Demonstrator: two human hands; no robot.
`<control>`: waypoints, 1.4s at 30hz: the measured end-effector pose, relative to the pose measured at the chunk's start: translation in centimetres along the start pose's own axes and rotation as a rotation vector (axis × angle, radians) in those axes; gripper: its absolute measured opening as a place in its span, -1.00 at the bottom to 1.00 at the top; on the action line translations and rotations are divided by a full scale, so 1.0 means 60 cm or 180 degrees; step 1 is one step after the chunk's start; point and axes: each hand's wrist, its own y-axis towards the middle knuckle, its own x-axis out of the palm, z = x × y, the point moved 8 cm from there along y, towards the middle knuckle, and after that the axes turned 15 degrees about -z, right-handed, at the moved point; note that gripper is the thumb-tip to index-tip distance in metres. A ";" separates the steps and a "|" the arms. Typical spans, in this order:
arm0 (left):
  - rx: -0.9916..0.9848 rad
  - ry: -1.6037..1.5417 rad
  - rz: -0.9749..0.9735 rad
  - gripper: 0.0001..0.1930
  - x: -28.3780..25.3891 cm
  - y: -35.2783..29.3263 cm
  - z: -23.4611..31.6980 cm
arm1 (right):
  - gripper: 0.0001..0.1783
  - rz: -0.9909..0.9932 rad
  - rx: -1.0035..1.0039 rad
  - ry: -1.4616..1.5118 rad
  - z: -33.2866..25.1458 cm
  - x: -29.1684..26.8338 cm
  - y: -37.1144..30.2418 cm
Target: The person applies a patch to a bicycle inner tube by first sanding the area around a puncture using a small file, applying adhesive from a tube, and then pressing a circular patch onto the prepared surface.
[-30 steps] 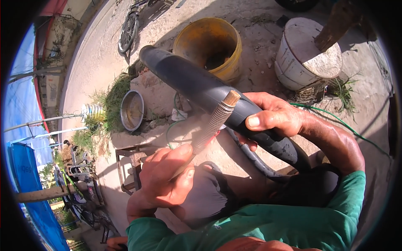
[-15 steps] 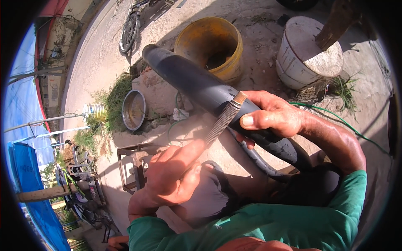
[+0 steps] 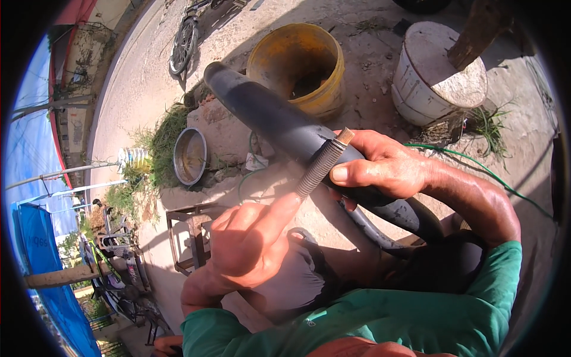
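Note:
A black rubber inner tube [image 3: 267, 107] stretches from the upper left down across my lap, partly inflated, with its lower loop lying by my legs. My right hand [image 3: 383, 169] is closed around it, thumb on top and fingers mostly beneath. In my left hand [image 3: 247, 241] is a thin ribbed rod [image 3: 320, 169] with a bare wood-coloured end. The rod lies slantwise across the tube's surface, right beside my right thumb, touching the tube. Its near end disappears inside my left fist, where the index finger points along it.
Beyond the tube stand a yellow bucket [image 3: 339, 77] and a whitish bucket [image 3: 410, 98] filled solid around a wooden post [image 3: 476, 44]. A metal basin [image 3: 177, 157] sits left, near a rusty metal frame [image 3: 172, 238]. A green hose [image 3: 476, 163] runs along the ground at right.
My left hand and the ribbed rod have shifted slightly up and to the right across the tube. My right hand keeps its grip, moving only a little.

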 end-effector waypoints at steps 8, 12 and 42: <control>-0.0096 0.0023 -0.0137 -0.40 -0.004 0.019 -0.007 | -0.46 0.0057 0.0058 -0.0043 0.003 -0.007 0.000; -0.0047 0.0072 -0.0068 -0.40 -0.001 -0.006 -0.012 | -0.42 0.0049 -0.0063 -0.0002 -0.016 -0.002 0.001; 0.0011 -0.0434 0.0249 -0.42 0.001 0.031 -0.034 | -0.48 0.0118 0.0126 0.0070 0.014 0.001 0.013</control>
